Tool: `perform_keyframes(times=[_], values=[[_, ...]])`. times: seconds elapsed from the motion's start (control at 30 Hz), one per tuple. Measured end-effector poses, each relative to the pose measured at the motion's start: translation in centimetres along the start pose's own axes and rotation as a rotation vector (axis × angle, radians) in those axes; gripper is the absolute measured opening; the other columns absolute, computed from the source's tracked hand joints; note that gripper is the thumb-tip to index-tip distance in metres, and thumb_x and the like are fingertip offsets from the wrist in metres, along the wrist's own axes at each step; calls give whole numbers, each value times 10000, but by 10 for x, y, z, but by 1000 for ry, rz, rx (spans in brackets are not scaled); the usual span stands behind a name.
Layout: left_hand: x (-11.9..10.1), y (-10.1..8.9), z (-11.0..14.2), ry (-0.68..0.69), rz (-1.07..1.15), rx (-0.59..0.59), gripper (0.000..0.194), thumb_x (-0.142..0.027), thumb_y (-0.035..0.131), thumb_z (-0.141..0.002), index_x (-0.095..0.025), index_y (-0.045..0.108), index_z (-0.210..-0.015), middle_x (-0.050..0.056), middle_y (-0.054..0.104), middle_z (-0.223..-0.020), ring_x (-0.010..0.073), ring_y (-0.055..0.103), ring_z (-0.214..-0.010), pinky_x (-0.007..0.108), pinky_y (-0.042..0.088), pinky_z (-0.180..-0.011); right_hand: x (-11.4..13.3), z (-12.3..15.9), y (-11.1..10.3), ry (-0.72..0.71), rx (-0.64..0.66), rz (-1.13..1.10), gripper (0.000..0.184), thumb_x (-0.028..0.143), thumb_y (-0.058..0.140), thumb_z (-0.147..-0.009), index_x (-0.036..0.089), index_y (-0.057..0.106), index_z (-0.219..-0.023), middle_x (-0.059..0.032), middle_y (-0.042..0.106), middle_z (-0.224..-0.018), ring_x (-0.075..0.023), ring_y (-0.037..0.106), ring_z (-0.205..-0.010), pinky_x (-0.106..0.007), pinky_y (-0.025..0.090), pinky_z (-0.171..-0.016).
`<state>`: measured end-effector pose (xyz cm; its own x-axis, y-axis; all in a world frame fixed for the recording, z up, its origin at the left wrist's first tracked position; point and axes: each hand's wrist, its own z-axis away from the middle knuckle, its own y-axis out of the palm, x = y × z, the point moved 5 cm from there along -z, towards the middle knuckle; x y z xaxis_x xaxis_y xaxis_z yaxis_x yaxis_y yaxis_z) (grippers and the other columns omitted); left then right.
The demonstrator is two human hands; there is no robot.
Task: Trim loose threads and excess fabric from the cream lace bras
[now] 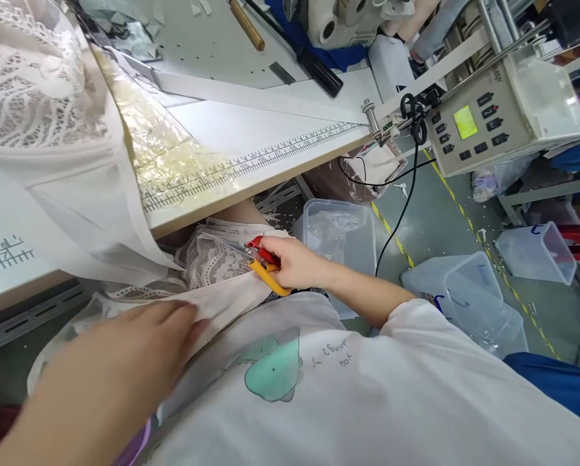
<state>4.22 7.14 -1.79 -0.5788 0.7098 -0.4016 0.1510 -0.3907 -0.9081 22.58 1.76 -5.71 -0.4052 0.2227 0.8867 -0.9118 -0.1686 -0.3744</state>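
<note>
My right hand (297,262) is closed around a small pair of thread snips (263,259) with red and yellow handles, held at the edge of a white fabric strip (222,301) in my lap. My left hand (125,349) is blurred in the foreground. Its fingers lie on the same white strip and pinch it near its end. White lace fabric (212,259) sits just beyond the snips, under the table edge. More white cloth and lace (37,97) is draped over the worktable at the left.
The white worktable (270,129) carries a printed ruler scale (251,158) along its front edge. A control box with a lit screen (469,123) stands at the right, a black cable hanging from it. Clear plastic bins (465,291) sit on the green floor.
</note>
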Motion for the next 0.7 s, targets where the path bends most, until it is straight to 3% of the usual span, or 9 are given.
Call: perform_keyframes(times=[0.07, 0.13, 0.2, 0.3, 0.57, 0.7], values=[[-29, 3, -14, 101, -72, -26, 387, -418, 332, -859, -216, 663, -866, 87, 700, -867, 281, 626, -734, 360, 427, -593, 6, 2, 0, 1, 11, -35, 184, 161, 584, -649, 167, 484, -803, 28, 526, -745, -89, 465, -637, -191, 339, -550], [-40, 12, -32, 101, 66, 24, 374, -404, 335, -850, -196, 646, -860, 96, 688, -865, 280, 630, -783, 361, 453, -622, 12, 4, -2, 0, 13, -75, 202, 202, 609, -646, 166, 487, -804, 23, 535, -761, -94, 478, -652, -198, 357, -563], [-39, 21, -44, 62, 307, 74, 322, -402, 378, -823, -204, 625, -765, 64, 667, -762, 234, 622, -701, 326, 462, -596, 13, 5, -4, 3, -1, -112, 220, 209, 629, -636, 165, 486, -796, 19, 544, -780, -98, 493, -668, -207, 379, -584], [-31, 26, -49, 15, 554, 28, 246, -384, 466, -791, -213, 590, -665, 12, 609, -642, 169, 570, -590, 272, 442, -555, 7, 5, -5, 25, -35, -179, 237, 208, 657, -633, 162, 483, -787, 13, 553, -786, -104, 511, -676, -228, 409, -613], [-31, 21, -42, -12, 654, -67, 122, -304, 545, -797, -217, 611, -743, 0, 617, -714, 155, 570, -671, 269, 446, -631, 5, 3, -1, -35, -73, -204, 258, 307, 664, -708, 170, 453, -766, 25, 525, -706, -99, 481, -615, -232, 408, -565], [-28, 13, -39, -29, 792, -89, 119, -277, 538, -801, -226, 611, -722, 29, 636, -832, 176, 593, -796, 281, 479, -714, 8, 0, -18, -136, -37, 3, 464, 502, 714, -614, 188, 404, -758, 2, 514, -763, -117, 456, -645, -254, 409, -579]])
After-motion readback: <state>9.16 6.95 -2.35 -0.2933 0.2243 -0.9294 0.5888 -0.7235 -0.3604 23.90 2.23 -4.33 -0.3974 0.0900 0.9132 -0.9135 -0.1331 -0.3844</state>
